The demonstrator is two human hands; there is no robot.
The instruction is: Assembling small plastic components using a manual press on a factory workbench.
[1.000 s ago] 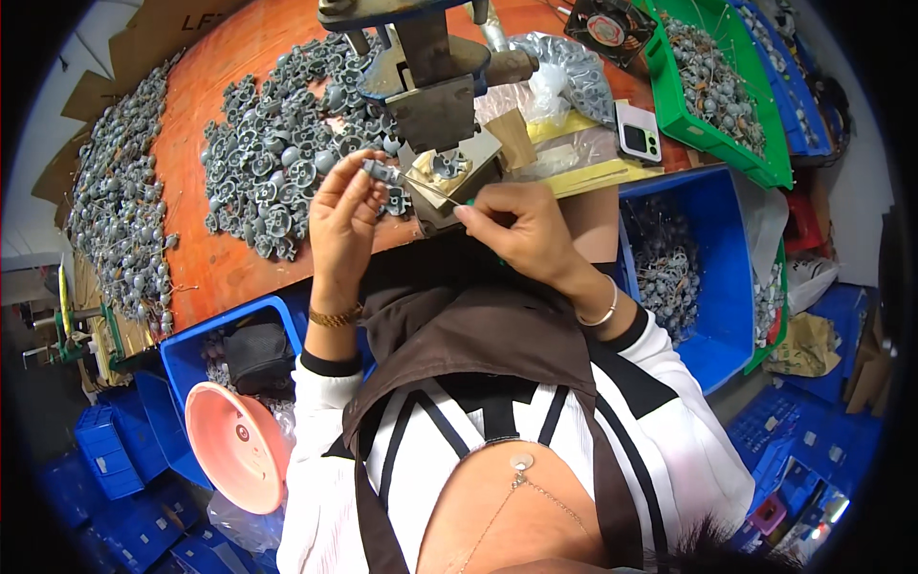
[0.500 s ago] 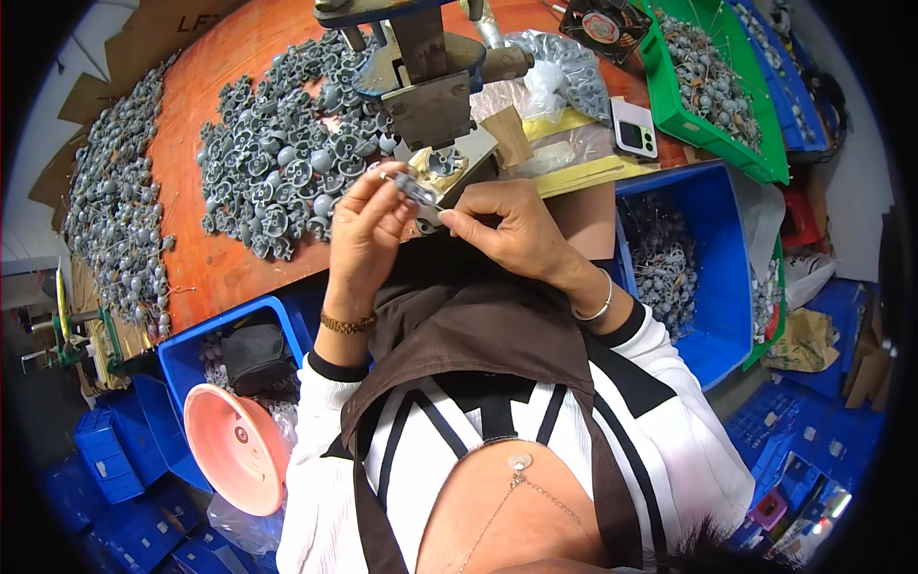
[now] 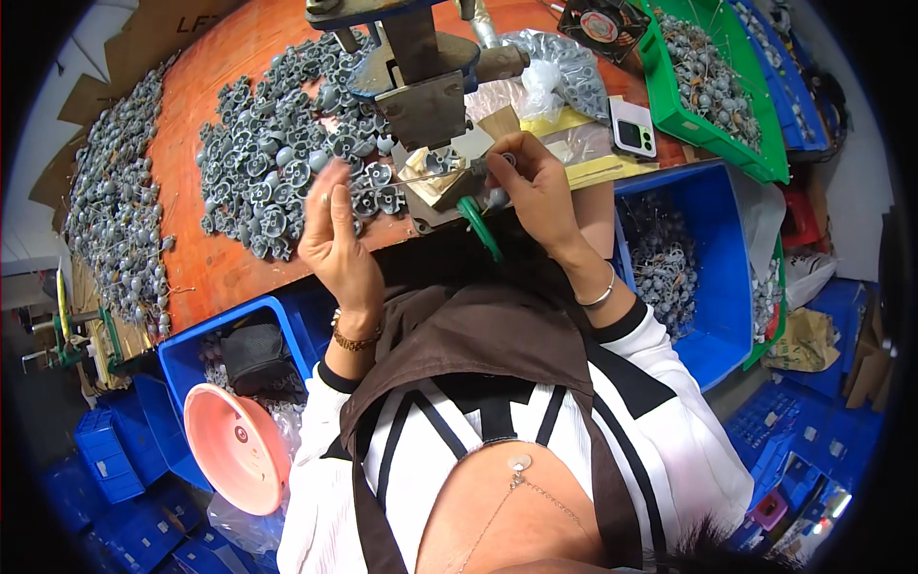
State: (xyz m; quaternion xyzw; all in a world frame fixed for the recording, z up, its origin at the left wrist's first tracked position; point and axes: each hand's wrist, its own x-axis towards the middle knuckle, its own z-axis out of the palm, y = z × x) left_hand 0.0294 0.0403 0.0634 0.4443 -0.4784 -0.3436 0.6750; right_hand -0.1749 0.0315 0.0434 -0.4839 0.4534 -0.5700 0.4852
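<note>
My right hand [image 3: 537, 191] is closed in a pinch on a small grey plastic part [image 3: 497, 165], mostly covered by the fingers. A thin metal rod [image 3: 421, 179] reaches leftward from it across the cream block [image 3: 427, 187] of the fixture. Beside the heap of grey plastic caps [image 3: 287, 158], my left hand [image 3: 341, 251] is open, its fingers apart and blurred at the tips. Above the fixture hangs the metal head of a bench press [image 3: 426, 107]. A green curved handle [image 3: 478, 228] sticks out below my right hand; the rest of that tool is hidden.
Small grey assembled parts [image 3: 120, 191] lie along the table's left side. To the right are a phone [image 3: 633, 128], a green tray [image 3: 660, 81] and a blue bin [image 3: 727, 287], both holding parts. A pink basin [image 3: 203, 450] stands at lower left. A fan [image 3: 604, 27] sits behind.
My hands have come apart. The left let go of the grey part and moved left and down toward the caps; the right moved up and right, and the green handle now shows.
</note>
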